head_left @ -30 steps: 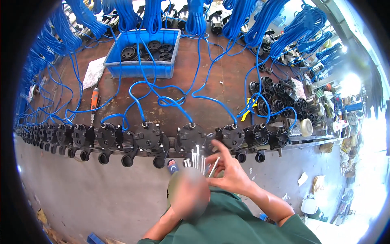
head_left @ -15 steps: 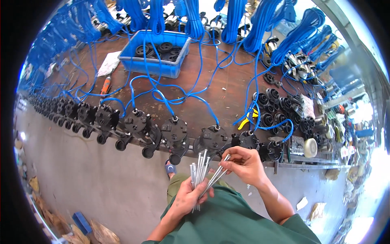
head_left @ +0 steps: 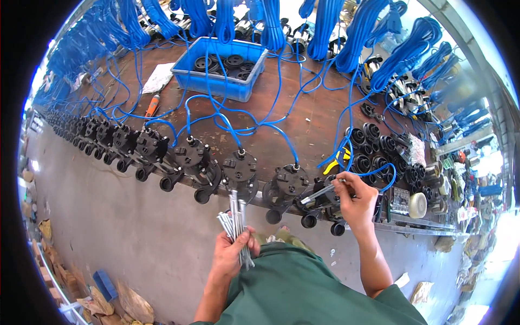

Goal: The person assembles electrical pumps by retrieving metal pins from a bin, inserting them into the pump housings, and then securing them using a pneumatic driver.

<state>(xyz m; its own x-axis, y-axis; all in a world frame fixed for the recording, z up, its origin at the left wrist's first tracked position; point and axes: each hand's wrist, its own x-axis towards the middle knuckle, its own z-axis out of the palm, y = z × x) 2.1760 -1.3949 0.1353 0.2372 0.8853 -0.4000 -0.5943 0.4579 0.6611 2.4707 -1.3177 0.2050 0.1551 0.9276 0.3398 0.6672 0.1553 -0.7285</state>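
A bundle of long silver bolts (head_left: 236, 219) is gripped in my left hand (head_left: 230, 253), low in front of my body and off the table's edge. Between the fingertips of my right hand (head_left: 357, 201) are a few more long bolts (head_left: 319, 193), tilted down to the left. They lie over one of the black pump housings at the table edge, and my hand hides part of it. Left of that stands another black pump housing (head_left: 292, 181) with a blue cable rising from its top. A further housing (head_left: 240, 169) stands beyond my left hand's bundle.
A row of black housings (head_left: 122, 138) runs left along the brown table (head_left: 281, 130). On it are a blue bin (head_left: 216, 86) of black round parts, an orange-handled tool (head_left: 153, 106), yellow pliers (head_left: 337, 161) and black rings (head_left: 368, 135). Coiled blue cables (head_left: 273, 27) hang behind.
My right hand has drawn away from the bundle with a few bolts and moved right, over a housing. My left hand has shifted left and slightly down with the rest. The view has shifted.
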